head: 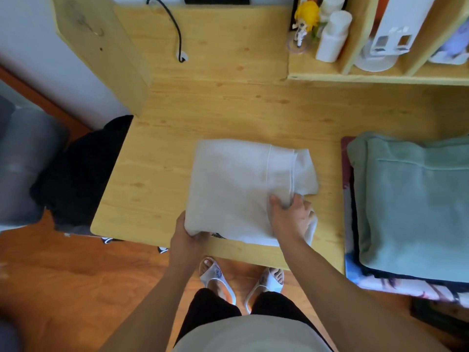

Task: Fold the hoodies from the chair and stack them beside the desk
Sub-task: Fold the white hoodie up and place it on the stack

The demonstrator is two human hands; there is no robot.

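Note:
A white hoodie (233, 181), folded into a rough rectangle, lies on the wooden desk (215, 102) near its front edge. My left hand (189, 235) grips the hoodie's near left corner, thumb on top and fingers underneath. My right hand (291, 217) pinches a fold of the white cloth at the near right side. A stack of folded hoodies with a mint green one (416, 207) on top sits at the right end of the desk. Dark clothes (83, 174) are heaped on a chair left of the desk.
A shelf unit (380, 72) at the back right holds white bottles (332, 36) and a small yellow-haired figurine (304, 21). A black cable (175, 29) runs across the back of the desk. A grey seat (22, 161) stands at far left. My sandalled feet are on the wooden floor (76, 280).

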